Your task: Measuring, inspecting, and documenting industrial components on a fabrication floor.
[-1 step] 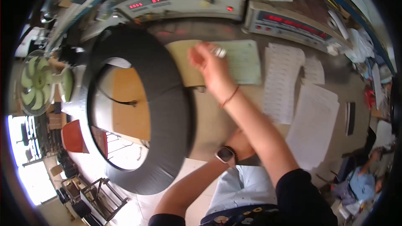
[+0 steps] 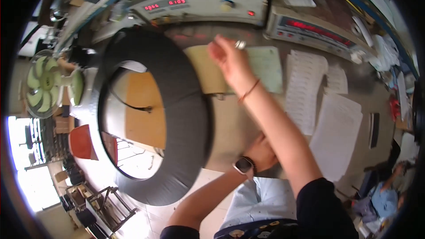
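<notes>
My right hand (image 2: 232, 62), with a red cord at its wrist and a shiny silver ring, is raised over an open notebook (image 2: 265, 68) with yellowish and pale green pages. Its fingers are curled and a little blurred; whatever they hold, if anything, does not show. Below it my left hand (image 2: 263, 152), wearing a watch (image 2: 243, 164), is by the near edge of the table (image 2: 230, 141). The right forearm crosses in front of its fingertips. On the left stands a large ring wrapped in dark grey material (image 2: 186, 119), apart from both hands.
Two bench instruments (image 2: 203, 6) with red displays line the back. Printed sheets (image 2: 305, 88) and blank white paper (image 2: 336, 132) lie at right, near a dark bar (image 2: 374, 130). A black cable (image 2: 128, 106) shows through the ring. A green fan (image 2: 42, 82) stands far left; another person (image 2: 383, 201) is at far right.
The whole view has shifted slightly. My right hand has risen a little over the notebook. More of my left hand shows beside the right forearm. Digits on the left instrument's display differ.
</notes>
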Tool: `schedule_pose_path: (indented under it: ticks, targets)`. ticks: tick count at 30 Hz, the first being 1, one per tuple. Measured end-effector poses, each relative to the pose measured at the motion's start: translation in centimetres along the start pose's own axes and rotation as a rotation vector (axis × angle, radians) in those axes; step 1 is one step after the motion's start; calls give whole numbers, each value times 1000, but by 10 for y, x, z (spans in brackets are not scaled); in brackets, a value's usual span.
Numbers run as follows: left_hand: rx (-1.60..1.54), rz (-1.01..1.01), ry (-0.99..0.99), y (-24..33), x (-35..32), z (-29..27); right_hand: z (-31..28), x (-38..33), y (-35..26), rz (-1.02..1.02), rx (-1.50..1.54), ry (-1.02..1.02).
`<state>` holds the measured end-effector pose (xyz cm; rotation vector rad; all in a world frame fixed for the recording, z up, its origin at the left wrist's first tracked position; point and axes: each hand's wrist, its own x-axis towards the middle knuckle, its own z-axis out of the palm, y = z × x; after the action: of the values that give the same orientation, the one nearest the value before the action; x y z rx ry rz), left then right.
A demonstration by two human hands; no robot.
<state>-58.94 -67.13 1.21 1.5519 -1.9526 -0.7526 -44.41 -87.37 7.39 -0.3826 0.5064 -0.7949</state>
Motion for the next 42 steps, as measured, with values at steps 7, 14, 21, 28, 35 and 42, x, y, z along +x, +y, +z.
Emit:
schedule_pose_path:
  ticks: [7,14,21,28,35,42]
  targets:
    - [136,76,211,15,4,-23,38,110,-30,-133,-112,267]
    - [110,79,207,17,5,-23,6,149,-49,-217,-180,233]
    - [127,81,214,15,5,-24,4,150,-55,-164,-199,165]
    - [129,96,251,16,4,-22,6,149,-55,-146,-161,190]
    - [145,96,245,17,4,-22,5,149,-56,-128,-147,157]
    - [140,93,253,18,4,-23,0,153,-62,-34,-79,106]
